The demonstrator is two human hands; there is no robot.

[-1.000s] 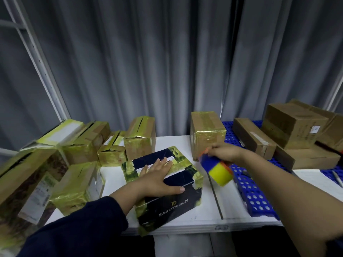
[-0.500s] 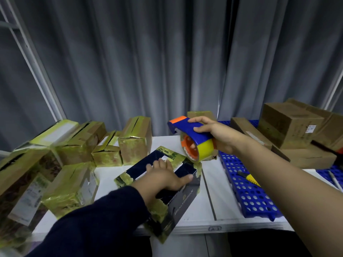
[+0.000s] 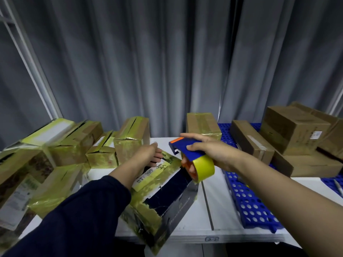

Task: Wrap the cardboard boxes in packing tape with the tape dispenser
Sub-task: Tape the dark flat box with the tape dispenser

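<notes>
- Centre of the bench, toward 6 o'clock: the dark navy cardboard box [image 3: 167, 197], glossy, with printed lettering and partly covered in yellow-green tape. It sits skewed, and its near corner hangs over the front edge of the white bench [image 3: 204, 210].
- The left hand [image 3: 146, 154] reaches to the box's far top edge at 12 o'clock of the box. Its fingers lie stretched out on the surface, pressing rather than clasping.
- The right hand [image 3: 209, 151] has its grip wrapped firmly round the blue plastic tape dispenser [image 3: 191, 152], which has an orange tip. The yellow tape roll [image 3: 204, 168] hangs just above the box's far right corner, at 2 o'clock of the box.
- Handling call: the box looks light and fairly stiff, but its glossy skin and taped patches look slick. I'd hold it flat-palmed on top or pinch a bare cardboard edge.
- The dispenser is rigid, best held by the handle and clear of the cutter end.
- Containers: every box is closed, so I can't tell what's inside.
- At 9 o'clock is a cluster of taped yellow-green boxes [image 3: 130, 143], with one more taped box [image 3: 202, 123] at 12 o'clock.
- At 3 o'clock, plain brown cardboard boxes [image 3: 289, 127] are stacked on and beside the blue perforated plastic panel [image 3: 248, 201]. They look untaped, so plenty is left to wrap.
</notes>
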